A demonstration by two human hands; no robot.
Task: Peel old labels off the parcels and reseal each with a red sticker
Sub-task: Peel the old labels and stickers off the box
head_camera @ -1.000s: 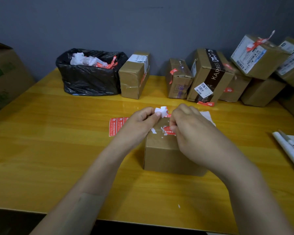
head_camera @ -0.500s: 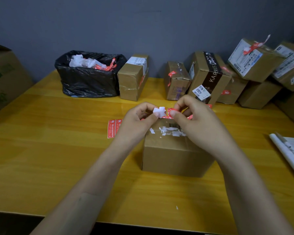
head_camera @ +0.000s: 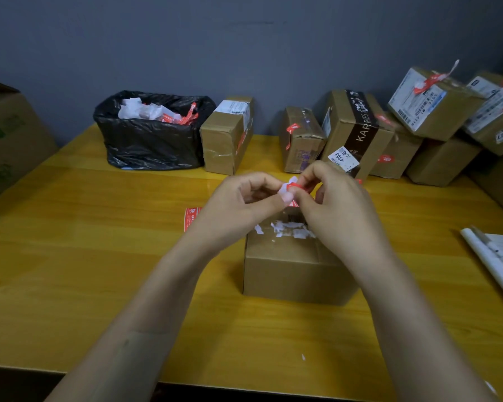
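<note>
the left hand [head_camera: 238, 204] has its fingers curled in, thumb and forefinger pinching a crumpled red-and-white label scrap [head_camera: 288, 189]. the right hand [head_camera: 340, 210] is curled as well, its fingertips closed on the same scrap from the other side, so both hands meet on it just above the far edge of the parcel [head_camera: 291, 265]. neither hand touches the parcel's top as far as can be seen.

that parcel, a plain brown carton, sits on the yellow wooden table [head_camera: 99, 256] directly below the hands. torn white label residue [head_camera: 291, 229] is stuck across its top, and a bit of barcode shows beside it, too blurred to read. a sheet of red stickers [head_camera: 191, 217] lies flat on the table just left of the parcel, partly hidden by the left wrist; its print is too small to make out.

along the wall stands a black bin bag [head_camera: 151, 140] holding white and red scraps, with an upright carton [head_camera: 227, 134] touching its right side. further right, a taller box [head_camera: 357, 134] carries a dark band with the letters "kar" and a white tag [head_camera: 343, 158] reading "4303". the stacked parcels [head_camera: 430, 103] at far right bear white shipping labels with barcodes, the text unreadable.
</note>
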